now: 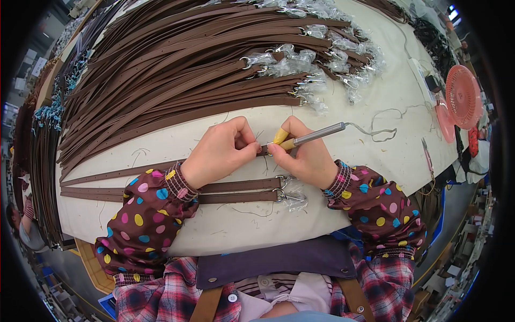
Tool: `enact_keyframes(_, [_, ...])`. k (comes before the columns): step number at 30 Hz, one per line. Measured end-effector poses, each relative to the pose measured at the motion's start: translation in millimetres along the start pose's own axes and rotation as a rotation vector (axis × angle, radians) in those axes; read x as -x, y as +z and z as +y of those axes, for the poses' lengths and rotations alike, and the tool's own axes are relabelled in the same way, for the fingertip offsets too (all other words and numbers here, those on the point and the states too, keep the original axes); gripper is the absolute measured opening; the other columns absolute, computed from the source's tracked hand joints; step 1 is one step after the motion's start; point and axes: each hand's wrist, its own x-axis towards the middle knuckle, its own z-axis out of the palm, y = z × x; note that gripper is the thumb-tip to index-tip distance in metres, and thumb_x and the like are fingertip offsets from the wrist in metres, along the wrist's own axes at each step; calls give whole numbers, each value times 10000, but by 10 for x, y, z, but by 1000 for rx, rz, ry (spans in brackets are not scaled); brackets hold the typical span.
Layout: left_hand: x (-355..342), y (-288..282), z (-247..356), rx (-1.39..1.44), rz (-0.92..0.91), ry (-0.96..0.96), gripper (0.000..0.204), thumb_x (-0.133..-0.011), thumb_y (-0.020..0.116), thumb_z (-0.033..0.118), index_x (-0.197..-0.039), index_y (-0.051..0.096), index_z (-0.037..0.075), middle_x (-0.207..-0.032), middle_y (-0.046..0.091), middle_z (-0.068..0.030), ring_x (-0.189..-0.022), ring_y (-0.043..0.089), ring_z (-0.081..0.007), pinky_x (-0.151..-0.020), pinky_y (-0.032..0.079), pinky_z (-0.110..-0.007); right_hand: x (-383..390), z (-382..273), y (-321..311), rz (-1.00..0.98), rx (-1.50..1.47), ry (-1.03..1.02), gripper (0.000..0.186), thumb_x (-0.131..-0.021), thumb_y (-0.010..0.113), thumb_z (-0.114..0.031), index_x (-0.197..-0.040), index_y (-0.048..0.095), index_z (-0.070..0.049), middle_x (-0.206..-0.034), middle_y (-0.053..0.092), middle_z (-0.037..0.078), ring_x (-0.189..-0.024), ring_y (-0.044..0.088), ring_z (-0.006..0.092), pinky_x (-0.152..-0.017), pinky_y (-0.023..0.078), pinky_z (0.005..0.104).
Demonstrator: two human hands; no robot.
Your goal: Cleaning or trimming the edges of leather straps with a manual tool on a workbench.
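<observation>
My left hand [217, 153] is closed, its thumb and fingers pinching the right end of a brown strap [129, 173]. In my right hand [308, 161] is a corded pen-shaped tool [324, 132] with a metal barrel, tilted up to the right. A yellow wrap covers one fingertip of that hand. Both hands' fingertips meet at the strap's end, and they hide the tool's tip and whatever it touches. Just below lie two more brown straps [241, 192], side by side, with metal rings and clear plastic wrapping [294, 196] at their right ends.
A large pile of brown straps [177, 70] with plastic-wrapped metal ends covers the far part of the white table [370, 155]. The tool's grey cord [375, 132] loops to the right. A pink round fan [463, 96] and tweezers [427, 155] are at the right. Dark straps [45, 177] hang at the left edge.
</observation>
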Motion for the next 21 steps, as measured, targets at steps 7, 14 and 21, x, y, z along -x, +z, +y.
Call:
enact_keyframes(7, [-5, -5, 23, -20, -2, 0, 176, -801, 652, 117, -793, 537, -17, -739, 660, -93, -659, 621, -134, -605, 496, -265, 1, 0, 2, 5, 3, 2, 217, -841, 645, -82, -845, 432, -41, -725, 493, -6, -631, 436, 42, -536, 362, 215])
enact_keyframes(14, [1, -2, 14, -6, 4, 4, 175, -799, 651, 113, -792, 533, -16, -705, 642, -80, -638, 607, -128, -581, 485, -263, 8, 17, 1, 12, 21, -19, 210, -842, 642, -72, -857, 434, -42, -747, 501, 1, -655, 446, 46, -558, 371, 215])
enact_keyframes(21, [3, 9, 11, 105, 9, -64, 158, -830, 613, 74, -811, 476, -2, -684, 622, -62, -604, 584, -99, -540, 463, -237, -7, 56, 6, 57, -54, -27, 202, -855, 634, -56, -884, 434, -46, -761, 496, -9, -663, 444, 43, -566, 370, 209])
